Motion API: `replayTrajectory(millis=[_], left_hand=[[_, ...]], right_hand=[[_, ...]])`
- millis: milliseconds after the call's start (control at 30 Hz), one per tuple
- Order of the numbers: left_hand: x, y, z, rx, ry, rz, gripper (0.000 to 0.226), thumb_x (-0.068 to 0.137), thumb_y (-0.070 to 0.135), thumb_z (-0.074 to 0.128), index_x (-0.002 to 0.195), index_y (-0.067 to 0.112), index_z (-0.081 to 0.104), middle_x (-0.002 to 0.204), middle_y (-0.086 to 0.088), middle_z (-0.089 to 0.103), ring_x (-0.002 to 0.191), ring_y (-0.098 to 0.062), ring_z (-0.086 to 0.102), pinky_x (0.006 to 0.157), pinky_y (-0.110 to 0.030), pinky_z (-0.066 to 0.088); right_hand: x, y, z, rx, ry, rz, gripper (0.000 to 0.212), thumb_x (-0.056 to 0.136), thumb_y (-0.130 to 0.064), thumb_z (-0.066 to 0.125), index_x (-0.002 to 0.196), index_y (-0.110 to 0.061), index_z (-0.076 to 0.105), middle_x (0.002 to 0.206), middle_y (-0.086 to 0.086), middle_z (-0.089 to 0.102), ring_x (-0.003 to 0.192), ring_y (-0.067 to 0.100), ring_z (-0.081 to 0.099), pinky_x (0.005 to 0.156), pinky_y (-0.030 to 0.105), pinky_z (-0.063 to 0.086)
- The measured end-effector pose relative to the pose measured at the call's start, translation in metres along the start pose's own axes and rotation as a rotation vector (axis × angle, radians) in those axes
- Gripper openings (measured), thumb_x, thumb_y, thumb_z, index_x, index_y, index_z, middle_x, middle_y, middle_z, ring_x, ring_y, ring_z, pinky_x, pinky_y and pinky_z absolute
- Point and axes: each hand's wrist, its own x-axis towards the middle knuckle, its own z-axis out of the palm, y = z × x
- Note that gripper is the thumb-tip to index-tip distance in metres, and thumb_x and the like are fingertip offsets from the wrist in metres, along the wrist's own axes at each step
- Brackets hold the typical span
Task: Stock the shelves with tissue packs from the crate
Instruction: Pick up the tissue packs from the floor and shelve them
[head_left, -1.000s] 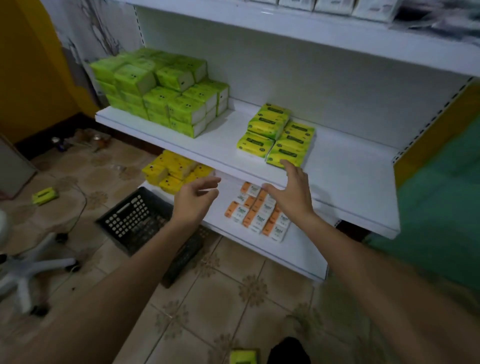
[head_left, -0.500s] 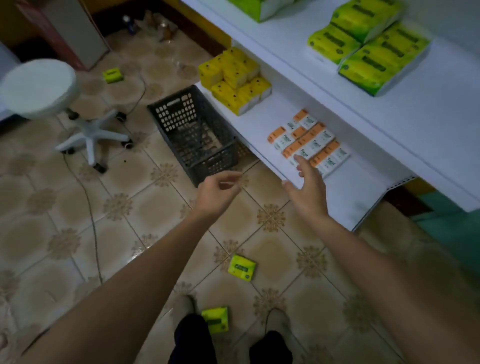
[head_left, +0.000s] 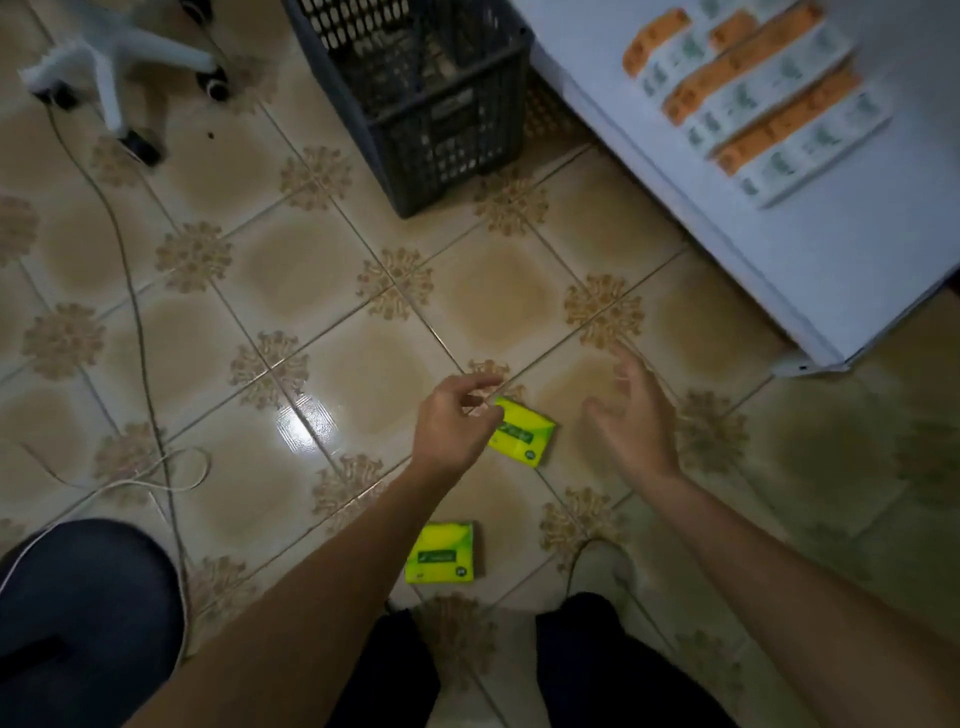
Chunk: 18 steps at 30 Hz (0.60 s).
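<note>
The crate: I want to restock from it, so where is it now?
In the head view the dark crate stands on the floor at top centre, between the stool base and the white shelf.

two green tissue packs (head_left: 521, 438) lie flat on floor.

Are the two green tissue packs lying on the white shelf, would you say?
No, the farther green pack and the nearer green pack both lie on the tiled floor; the white shelf holds only orange-and-white packs.
</note>
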Motion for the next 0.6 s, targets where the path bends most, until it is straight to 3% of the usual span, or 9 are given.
replayTrajectory(millis=[200,333,400,500,600], left_hand=[[0.037,-0.148,0.064,0.205,-0.115,0.007,0.041,0.075,0.018,0.070,0.114,0.013,0.061,0.116,-0.009,0.058,0.102,-0.023,0.058,0.085,-0.029,0.044],[0.079,-0.215,0.098,0.322,-0.067,0.100,0.064,0.060,0.050,0.044,0.107,0.011,0.066,0.112,-0.014,0.057,0.107,-0.029,0.053,0.090,-0.026,0.038],[0.103,-0.241,0.113,0.350,-0.090,0.095,0.072,0.057,0.053,0.040,0.109,0.011,0.065,0.115,-0.017,0.055,0.109,-0.031,0.052,0.092,-0.027,0.037],[0.121,-0.259,0.130,0.349,-0.247,0.063,0.075,0.058,0.052,0.045,0.120,0.012,0.060,0.123,-0.018,0.051,0.117,-0.032,0.047,0.096,-0.026,0.034],[0.124,-0.256,0.138,0.349,-0.206,0.043,0.069,0.059,0.043,0.048,0.122,0.018,0.057,0.128,-0.013,0.050,0.118,-0.031,0.045,0.096,-0.027,0.033]], right_hand=[[0.019,0.121,0.129,-0.125,-0.143,0.095,0.071,0.080,-0.012,0.068,0.142,-0.019,0.035,0.129,0.016,0.050,0.115,0.032,0.052,0.089,0.034,0.043],[0.040,0.174,0.184,-0.164,-0.143,0.144,0.068,0.079,-0.008,0.062,0.141,-0.015,0.035,0.130,0.018,0.049,0.120,0.032,0.048,0.092,0.031,0.037],[0.047,0.203,0.206,-0.171,-0.160,0.158,0.075,0.074,-0.010,0.063,0.141,-0.021,0.033,0.134,0.017,0.046,0.124,0.033,0.045,0.098,0.034,0.036],[0.060,0.243,0.237,0.025,-0.165,0.190,0.084,0.057,-0.021,0.056,0.133,-0.042,0.027,0.139,0.013,0.041,0.127,0.033,0.045,0.099,0.050,0.042],[0.061,0.234,0.238,0.130,-0.187,0.212,0.089,0.055,-0.029,0.059,0.139,-0.041,0.028,0.139,0.005,0.047,0.122,0.024,0.052,0.098,0.043,0.045]])
